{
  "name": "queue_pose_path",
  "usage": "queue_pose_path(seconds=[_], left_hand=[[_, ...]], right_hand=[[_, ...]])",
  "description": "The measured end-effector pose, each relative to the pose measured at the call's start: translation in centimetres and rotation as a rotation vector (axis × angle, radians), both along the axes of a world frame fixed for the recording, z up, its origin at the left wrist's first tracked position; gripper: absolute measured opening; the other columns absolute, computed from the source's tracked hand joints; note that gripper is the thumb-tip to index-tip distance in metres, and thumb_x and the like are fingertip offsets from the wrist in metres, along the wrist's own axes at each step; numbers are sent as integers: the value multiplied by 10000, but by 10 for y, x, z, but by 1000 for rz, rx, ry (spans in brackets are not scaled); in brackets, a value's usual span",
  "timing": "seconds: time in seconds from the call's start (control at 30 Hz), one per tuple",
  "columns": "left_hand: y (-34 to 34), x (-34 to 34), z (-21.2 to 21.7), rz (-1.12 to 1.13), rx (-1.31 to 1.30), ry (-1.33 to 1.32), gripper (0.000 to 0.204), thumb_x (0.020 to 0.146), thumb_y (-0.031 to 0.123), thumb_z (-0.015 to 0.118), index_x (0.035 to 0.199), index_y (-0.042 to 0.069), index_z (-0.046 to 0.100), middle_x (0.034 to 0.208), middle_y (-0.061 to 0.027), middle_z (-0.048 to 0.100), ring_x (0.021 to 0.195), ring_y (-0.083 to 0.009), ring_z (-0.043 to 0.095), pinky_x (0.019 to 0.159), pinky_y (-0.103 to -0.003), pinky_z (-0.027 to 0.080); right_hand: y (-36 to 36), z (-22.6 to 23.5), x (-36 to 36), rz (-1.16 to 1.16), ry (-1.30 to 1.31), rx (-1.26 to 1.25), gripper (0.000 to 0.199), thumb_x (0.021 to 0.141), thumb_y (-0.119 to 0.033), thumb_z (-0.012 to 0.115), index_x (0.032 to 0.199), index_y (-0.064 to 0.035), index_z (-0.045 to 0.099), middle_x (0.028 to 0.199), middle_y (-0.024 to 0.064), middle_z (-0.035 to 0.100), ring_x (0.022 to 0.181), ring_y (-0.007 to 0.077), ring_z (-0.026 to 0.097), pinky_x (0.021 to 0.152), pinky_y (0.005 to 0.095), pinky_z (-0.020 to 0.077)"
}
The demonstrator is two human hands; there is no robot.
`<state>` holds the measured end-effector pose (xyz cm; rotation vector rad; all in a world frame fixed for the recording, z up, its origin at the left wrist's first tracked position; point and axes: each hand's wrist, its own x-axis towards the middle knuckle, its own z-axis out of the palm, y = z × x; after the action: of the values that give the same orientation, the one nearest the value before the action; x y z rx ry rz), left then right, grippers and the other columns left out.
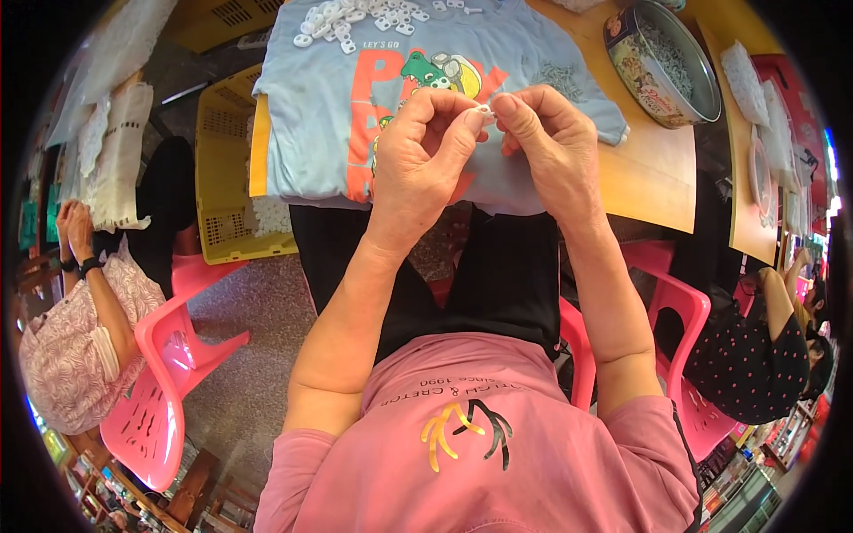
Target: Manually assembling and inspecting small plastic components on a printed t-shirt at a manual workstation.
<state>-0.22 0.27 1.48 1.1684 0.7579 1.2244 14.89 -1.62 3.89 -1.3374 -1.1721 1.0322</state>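
Note:
Both my hands meet above a grey-blue T-shirt (306, 124) with a colourful print, spread over the table. My left hand (422, 160) pinches a small white plastic piece (485, 110) between thumb and forefinger. Close against that piece, my right hand (555, 147) is closed in a pinch; what its fingertips hold is too small and hidden to make out. At the far left of the shirt lies a heap of similar white plastic pieces (346, 22). Beyond my right hand, a small pile of thin metal nails or screws (558, 78) rests on the cloth.
An oval tin (635, 75) full of small metal parts stands on the wooden table (653, 186) at the right. Left of the table is a yellow crate (218, 169) with white pieces inside. Pink chairs (164, 391) with seated people are on both sides.

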Motion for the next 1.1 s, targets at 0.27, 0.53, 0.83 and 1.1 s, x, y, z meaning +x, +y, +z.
queue_pose_path(seconds=[0.27,0.53,0.83,1.1], left_hand=[[-1,2,0,22,-2,14,93,948,95,639,965,8,611,898,-42,696,815,-74,638,716,-224,505],[-1,3,1,42,-25,3,98,949,100,639,957,8,606,896,-44,700,810,-76,640,714,-225,505],[0,2,2,49,-28,9,107,952,107,639,960,5,607,893,-51,704,819,-84,652,733,-231,515],[0,2,0,53,-24,8,109,953,110,641,957,7,607,892,-53,706,817,-84,653,732,-231,519]], right_hand=[[-1,1,-5,-44,-43,-12,235,947,-252,687,878,-28,664,746,-31,607,644,39,515,590,197,403],[0,2,-11,-75,-71,4,237,949,-246,685,873,-23,661,723,-36,594,624,36,504,566,196,388],[0,0,-12,-79,-82,8,239,950,-247,683,887,-18,664,754,-21,624,630,42,509,569,195,393],[1,-1,-14,-89,-30,12,235,953,-243,678,894,-16,665,794,-9,651,653,49,517,586,196,406]])
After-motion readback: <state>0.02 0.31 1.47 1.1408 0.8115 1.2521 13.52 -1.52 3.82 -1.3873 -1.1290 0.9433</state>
